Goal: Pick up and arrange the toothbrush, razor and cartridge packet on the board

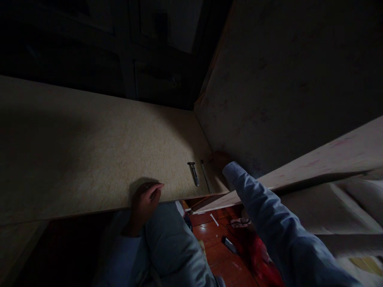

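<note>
A razor [194,173] lies on the pale, marbled countertop [98,155], towards its right end, its T-shaped head far and its handle slanting near and slightly right. Just to its right, apart from it, a slender rod [206,176], perhaps a toothbrush, runs almost parallel, its dark tip at the far end.

The right hand [220,159] is the nearer one, right of both and beside the rod's far tip, close to the patterned wall panel [269,119]. From its fingers, the rod lies immediately left and the razor farther left. Shadow covers those fingers, so whether they grasp anything cannot be told.

The left hand [145,203] is at the counter's near edge, well left of the razor. Its fingers are loosely curled; whether something small sits between them is unclear.

Below, on the reddish floor [214,239], are a white strip [214,219], a dark, elongated object [229,245] and red material [260,255], possibly a bag, contents indistinguishable. A pale sofa [326,207] stands at right.
</note>
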The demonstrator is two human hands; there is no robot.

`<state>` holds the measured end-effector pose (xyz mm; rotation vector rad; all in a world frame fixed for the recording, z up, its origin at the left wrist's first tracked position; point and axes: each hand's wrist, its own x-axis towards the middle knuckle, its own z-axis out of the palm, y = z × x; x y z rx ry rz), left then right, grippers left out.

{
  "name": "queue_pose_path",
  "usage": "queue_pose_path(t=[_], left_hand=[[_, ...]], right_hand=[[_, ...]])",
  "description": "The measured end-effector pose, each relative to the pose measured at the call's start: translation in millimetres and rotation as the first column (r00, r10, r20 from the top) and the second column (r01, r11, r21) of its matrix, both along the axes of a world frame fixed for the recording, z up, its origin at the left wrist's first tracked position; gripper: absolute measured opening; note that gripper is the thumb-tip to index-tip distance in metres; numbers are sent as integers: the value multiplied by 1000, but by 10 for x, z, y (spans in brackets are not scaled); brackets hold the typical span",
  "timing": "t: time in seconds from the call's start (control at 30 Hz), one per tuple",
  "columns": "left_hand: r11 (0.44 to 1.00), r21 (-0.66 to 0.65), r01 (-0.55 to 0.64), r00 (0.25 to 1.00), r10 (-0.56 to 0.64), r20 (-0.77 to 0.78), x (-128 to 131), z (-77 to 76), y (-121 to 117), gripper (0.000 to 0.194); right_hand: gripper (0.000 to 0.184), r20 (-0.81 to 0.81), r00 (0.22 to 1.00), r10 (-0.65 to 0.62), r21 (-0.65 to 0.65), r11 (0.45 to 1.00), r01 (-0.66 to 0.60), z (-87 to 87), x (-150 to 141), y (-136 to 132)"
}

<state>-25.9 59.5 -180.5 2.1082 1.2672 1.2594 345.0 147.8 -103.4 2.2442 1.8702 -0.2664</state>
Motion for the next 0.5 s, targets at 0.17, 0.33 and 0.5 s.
queue_pose_path(t=[0.17,0.33,0.5], left_hand=[[1000,-1,-2,1000,2,-14,3,15,-2,29],[999,-36,0,1000,-1,-23,-1,26,-1,27],[999,-42,4,1000,-5,-19,3,23,-4,27]], right_hand=[[26,21,1000,3,-6,1000,-3,27,-14,19],[23,22,999,35,-19,999,-35,50,-54,10],[22,11,996,85,-6,996,-85,74,-47,-18]])
